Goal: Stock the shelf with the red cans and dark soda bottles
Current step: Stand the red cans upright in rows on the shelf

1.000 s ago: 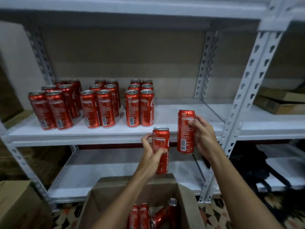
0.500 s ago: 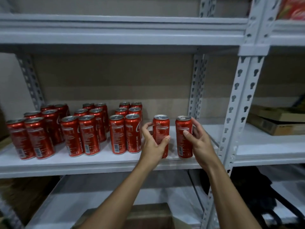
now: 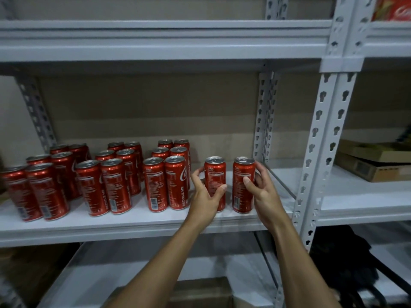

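Several red cans [image 3: 155, 185] stand in paired rows on the white middle shelf [image 3: 133, 221]. To their right, two more red cans stand upright on the shelf. My left hand [image 3: 205, 194] wraps around the left one [image 3: 214, 174]. My right hand [image 3: 264, 192] grips the right one [image 3: 243, 176], thumb on its front. Both cans rest on the shelf surface near its front edge. No dark soda bottles are visible.
A perforated white upright [image 3: 320, 147] stands just right of my right hand. Flat cardboard boxes [image 3: 373, 161] lie on the neighbouring shelf. A cardboard box [image 3: 200, 292] sits below. A dark bag [image 3: 347, 263] lies at lower right. A red pack [image 3: 391, 7] sits top right.
Both hands lifted the two cans from over the box up to the middle shelf and set them down right of the rows. The view tilted upward.
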